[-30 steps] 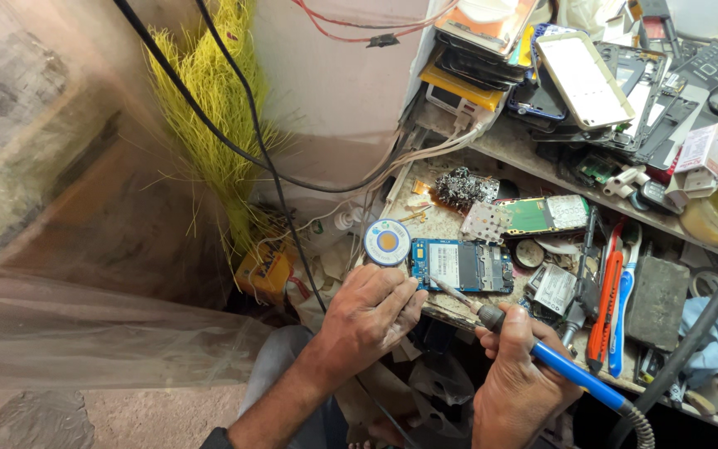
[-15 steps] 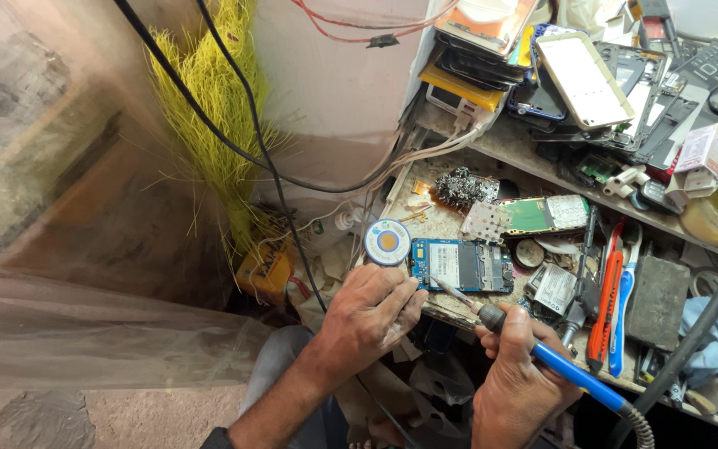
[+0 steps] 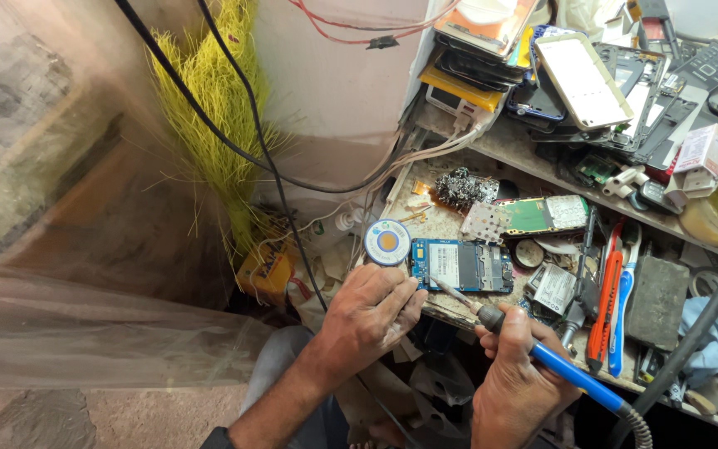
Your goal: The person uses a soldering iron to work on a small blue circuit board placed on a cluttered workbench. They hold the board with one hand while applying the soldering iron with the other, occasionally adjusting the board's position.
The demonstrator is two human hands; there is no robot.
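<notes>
- Almost nothing has moved in the last second: your right hand still grips the blue-handled soldering iron, fingers wrapped tight round the handle, tip resting at the lower edge of the blue circuit board.
- Your left hand stays loosely curled beside the board's near left corner, just below the round solder-wick spool; whether it pinches anything, you cannot tell.
- The board lies flat on the cluttered bench, unmoved, so the joint looks to be still under heat.
</notes>
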